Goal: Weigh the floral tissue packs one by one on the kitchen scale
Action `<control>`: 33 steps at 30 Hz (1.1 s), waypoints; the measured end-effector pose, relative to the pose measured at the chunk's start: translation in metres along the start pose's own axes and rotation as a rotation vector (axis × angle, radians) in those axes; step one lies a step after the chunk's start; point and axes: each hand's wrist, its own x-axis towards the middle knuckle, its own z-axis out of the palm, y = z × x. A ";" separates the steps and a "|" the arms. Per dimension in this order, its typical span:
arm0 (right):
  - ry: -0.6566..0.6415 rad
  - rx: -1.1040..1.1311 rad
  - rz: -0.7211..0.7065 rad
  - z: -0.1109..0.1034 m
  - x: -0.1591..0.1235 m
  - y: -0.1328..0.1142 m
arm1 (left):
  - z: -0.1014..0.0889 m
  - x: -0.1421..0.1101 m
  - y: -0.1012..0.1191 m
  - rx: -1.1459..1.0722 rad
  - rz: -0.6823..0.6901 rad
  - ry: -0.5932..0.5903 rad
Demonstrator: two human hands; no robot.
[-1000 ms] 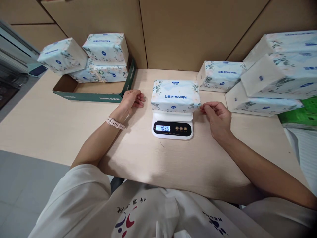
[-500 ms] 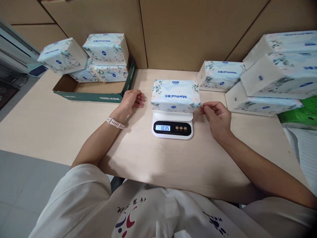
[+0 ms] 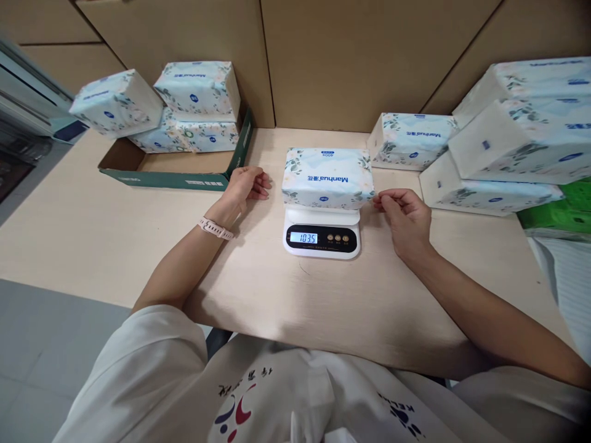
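Note:
A floral tissue pack point(image 3: 327, 175) lies flat on the white digital scale point(image 3: 300, 249), whose lit display point(image 3: 304, 238) reads about 103.5. Left of the pack, my left hand point(image 3: 247, 187) rests near the table with loosely bent fingers apart and nothing in them; a gap separates it from the pack. On the other side, my right hand point(image 3: 406, 218) has loosely curled fingers, their tips right beside the pack's near right corner. Whether they touch it I cannot tell; no grip on it shows.
A green-edged carton point(image 3: 170, 179) at the left holds several tissue packs point(image 3: 198, 92). More tissue packs point(image 3: 489, 195) are stacked at the right, beside green packaging point(image 3: 561, 209). Cardboard boxes point(image 3: 346, 61) stand along the back of the wooden table point(image 3: 83, 240).

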 end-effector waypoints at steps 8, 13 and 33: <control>-0.015 0.016 0.008 -0.001 0.000 0.002 | 0.000 0.000 -0.001 0.002 0.010 0.004; -0.015 0.007 0.002 -0.002 0.000 0.003 | 0.000 0.000 -0.001 0.011 0.013 0.005; -0.006 0.028 0.008 0.000 0.001 0.002 | 0.000 0.000 -0.001 0.008 0.022 0.004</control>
